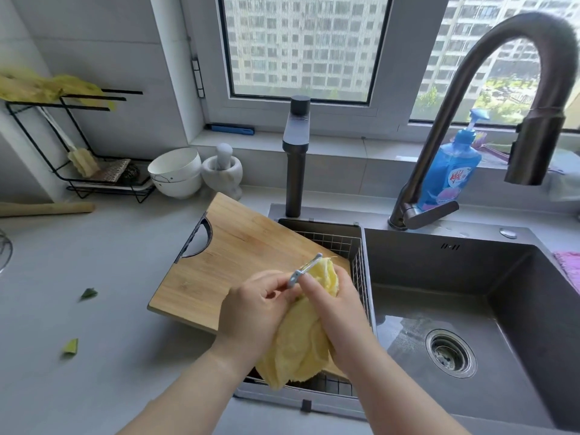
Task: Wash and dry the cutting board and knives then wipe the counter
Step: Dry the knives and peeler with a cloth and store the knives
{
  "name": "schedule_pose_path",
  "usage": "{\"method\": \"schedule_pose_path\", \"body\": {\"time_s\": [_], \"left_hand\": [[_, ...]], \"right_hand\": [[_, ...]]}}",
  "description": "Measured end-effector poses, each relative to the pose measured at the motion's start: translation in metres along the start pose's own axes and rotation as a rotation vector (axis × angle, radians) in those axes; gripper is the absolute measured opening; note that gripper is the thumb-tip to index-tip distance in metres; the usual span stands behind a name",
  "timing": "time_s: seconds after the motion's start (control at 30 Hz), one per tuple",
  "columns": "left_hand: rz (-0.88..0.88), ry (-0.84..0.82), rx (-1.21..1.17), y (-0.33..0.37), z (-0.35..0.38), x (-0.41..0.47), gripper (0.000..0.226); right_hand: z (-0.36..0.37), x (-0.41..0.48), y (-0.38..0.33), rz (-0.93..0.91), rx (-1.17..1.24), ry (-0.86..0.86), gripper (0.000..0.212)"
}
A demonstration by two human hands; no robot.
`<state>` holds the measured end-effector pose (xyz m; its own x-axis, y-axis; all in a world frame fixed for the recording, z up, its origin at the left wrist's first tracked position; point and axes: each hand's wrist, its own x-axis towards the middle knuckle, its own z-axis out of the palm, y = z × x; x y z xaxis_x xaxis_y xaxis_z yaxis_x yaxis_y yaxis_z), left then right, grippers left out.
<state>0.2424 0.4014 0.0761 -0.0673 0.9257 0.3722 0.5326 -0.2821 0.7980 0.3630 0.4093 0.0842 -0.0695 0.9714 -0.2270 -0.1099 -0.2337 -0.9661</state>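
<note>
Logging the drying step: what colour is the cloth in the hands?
The cloth is pale yellow; head view.

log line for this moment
step: drying knife | left hand: grips handle | right hand: yellow cloth round blade | cutting board: partly over sink basket | counter: green scraps

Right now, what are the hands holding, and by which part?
The left hand pinches a small blue-handled utensil by its handle. The right hand grips a yellow cloth, bunched against the utensil's metal end.
</note>
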Motion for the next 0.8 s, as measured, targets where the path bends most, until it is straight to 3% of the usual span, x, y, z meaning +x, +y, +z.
{"method": "schedule_pose_path", "body": {"time_s": [0.03, 0.17, 0.23, 0.33, 0.43, 0.5, 0.57, 0.67, 0.73, 0.8], "left_hand": [[0.048, 0.001, 0.047, -0.001, 0.001, -0.002, 0.029], [0.124, -0.061, -0.035, -0.006, 0.004, -0.005, 0.038], [0.085, -0.081, -0.131, -0.004, 0.007, -0.006, 0.021], [-0.098, -0.050, -0.147, 0.000, 0.006, -0.009, 0.033], [-0.370, -0.213, -0.180, 0.000, 0.001, -0.008, 0.016], [-0.520, -0.349, -0.378, 0.000, -0.001, -0.010, 0.024], [-0.612, -0.323, -0.507, -0.002, -0.003, -0.011, 0.027], [-0.674, -0.172, -0.504, -0.011, -0.011, -0.006, 0.018], [-0.686, -0.201, -0.427, -0.015, -0.015, -0.003, 0.013], [-0.688, -0.248, -0.397, -0.015, -0.016, -0.003, 0.022]], "right_hand": [[0.000, -0.001, 0.000, 0.018, 0.016, 0.012, 0.033], [-0.002, 0.001, 0.004, 0.147, 0.295, -0.071, 0.036], [-0.006, 0.005, 0.007, 0.179, 0.457, -0.135, 0.036], [-0.011, 0.008, 0.007, 0.199, 0.528, -0.202, 0.036], [-0.015, 0.010, 0.004, 0.231, 0.511, -0.162, 0.029], [-0.016, 0.010, 0.000, 0.264, 0.446, -0.099, 0.016], [-0.019, 0.010, 0.000, 0.310, 0.351, -0.013, 0.013], [-0.027, 0.010, 0.011, 0.365, 0.299, 0.179, 0.012], [-0.032, 0.008, 0.016, 0.262, 0.227, 0.278, 0.008], [-0.032, 0.007, 0.016, 0.039, 0.079, 0.298, 0.011]]}}
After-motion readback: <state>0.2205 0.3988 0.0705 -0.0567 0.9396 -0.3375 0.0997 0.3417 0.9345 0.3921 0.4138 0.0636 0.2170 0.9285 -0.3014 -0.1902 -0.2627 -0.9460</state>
